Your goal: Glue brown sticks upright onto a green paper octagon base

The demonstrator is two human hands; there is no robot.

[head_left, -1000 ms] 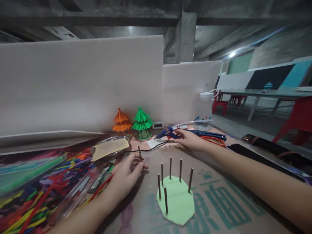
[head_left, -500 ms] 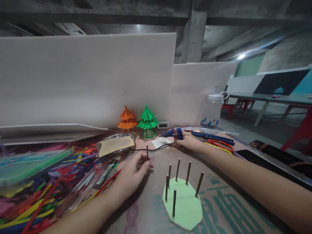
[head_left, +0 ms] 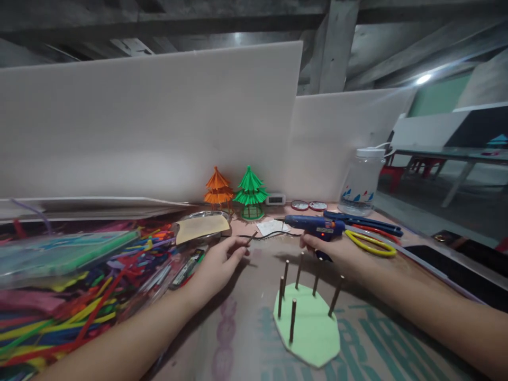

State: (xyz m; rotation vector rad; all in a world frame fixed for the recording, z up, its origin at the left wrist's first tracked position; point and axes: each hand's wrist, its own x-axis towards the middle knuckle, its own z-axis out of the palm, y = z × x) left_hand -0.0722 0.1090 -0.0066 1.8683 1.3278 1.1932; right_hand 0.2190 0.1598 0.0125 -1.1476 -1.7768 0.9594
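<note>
My left hand pinches a short brown stick between thumb and fingers, tilted toward the right. My right hand is closed on the grip of a blue glue gun, lifted off the table with its nozzle pointing left and a red light on. In front of both hands lies a light green octagonal card base with several brown sticks standing upright on it. The gun's black cord runs leftward across the table.
A heap of coloured strips fills the left side. An orange paper pagoda and a green paper pagoda stand by the white board. Scissors, a clear plastic jar and a yellow card on a bowl lie around.
My right hand has picked the glue gun up from the table and brought it nearer, above the green base. The stick in my left hand has tipped from upright to slanted.
</note>
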